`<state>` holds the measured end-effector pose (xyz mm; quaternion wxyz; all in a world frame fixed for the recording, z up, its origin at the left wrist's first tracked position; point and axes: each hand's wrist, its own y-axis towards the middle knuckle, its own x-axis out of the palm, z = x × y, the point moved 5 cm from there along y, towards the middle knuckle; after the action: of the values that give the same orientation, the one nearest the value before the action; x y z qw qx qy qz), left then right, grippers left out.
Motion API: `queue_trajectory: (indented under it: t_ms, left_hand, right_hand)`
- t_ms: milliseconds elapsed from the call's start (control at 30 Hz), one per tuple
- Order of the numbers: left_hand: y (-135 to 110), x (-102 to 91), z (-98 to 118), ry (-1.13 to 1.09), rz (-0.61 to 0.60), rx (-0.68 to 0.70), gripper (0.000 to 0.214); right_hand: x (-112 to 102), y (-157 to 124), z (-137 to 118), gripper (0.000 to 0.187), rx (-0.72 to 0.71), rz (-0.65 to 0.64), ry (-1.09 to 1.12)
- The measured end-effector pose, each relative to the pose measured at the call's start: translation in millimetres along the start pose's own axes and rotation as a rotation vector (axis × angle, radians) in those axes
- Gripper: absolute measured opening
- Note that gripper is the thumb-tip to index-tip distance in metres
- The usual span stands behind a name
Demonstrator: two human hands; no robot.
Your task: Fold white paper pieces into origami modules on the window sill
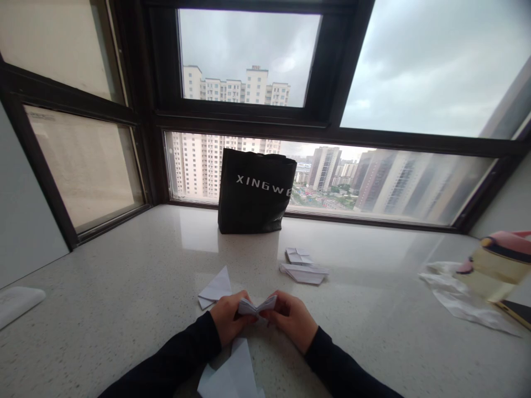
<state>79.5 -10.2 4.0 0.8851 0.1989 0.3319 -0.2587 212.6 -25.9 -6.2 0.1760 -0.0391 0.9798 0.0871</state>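
Note:
Between my two hands is a small piece of folded white paper [258, 307], creased in the middle with its two sides rising like a V. My left hand [229, 319] pinches its left side between thumb and fingers. On the right side, my right hand [293, 320] grips it in the same way. Just beyond my left hand lies a folded paper triangle [216, 288]. Nearer to me, below my left hand, rests a larger folded paper sheet [233, 373], partly cut off by the lower edge of the view. Two folded papers, a boat-like shape [305, 273] and a creased square [299, 255], lie farther off.
A black bag [255, 193] stands by the window on the speckled white counter [373, 331]. To the right are a clear bottle with a pink lid [495, 271], crumpled tissue [464, 304] and a dark flat object [516, 312]. A white object [20, 304] lies at left.

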Motion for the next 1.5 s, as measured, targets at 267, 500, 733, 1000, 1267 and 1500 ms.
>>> queue_trajectory:
  t_ms: [267,500,733,1000,1267,1500]
  left_hand:
    - [-2,2.9,1,-0.068,0.007,0.072,0.033]
    - [-3,4.1,6,-0.047,0.012,0.139,0.032]
    - [-3,4.6,7,-0.020,0.056,0.179,0.031]
    - [-5,-3.7,13,-0.002,0.160,0.226,0.032]
    - [3,-29.3,-4,0.042,0.305,0.191,0.031]
    - [5,-66.4,-28,0.259,0.480,0.018,0.032]
  right_hand:
    - [-37,4,12,0.023,0.260,-0.105,-0.144]
    - [-112,-3,32,0.023,0.378,0.017,-0.363]
    - [-129,5,43,0.023,0.340,0.121,-0.545]
    - [-132,8,41,0.021,0.318,0.223,-0.652]
    - [-133,4,48,0.027,0.343,0.268,-0.560]
    - [-132,1,52,0.032,0.303,0.328,-0.444]
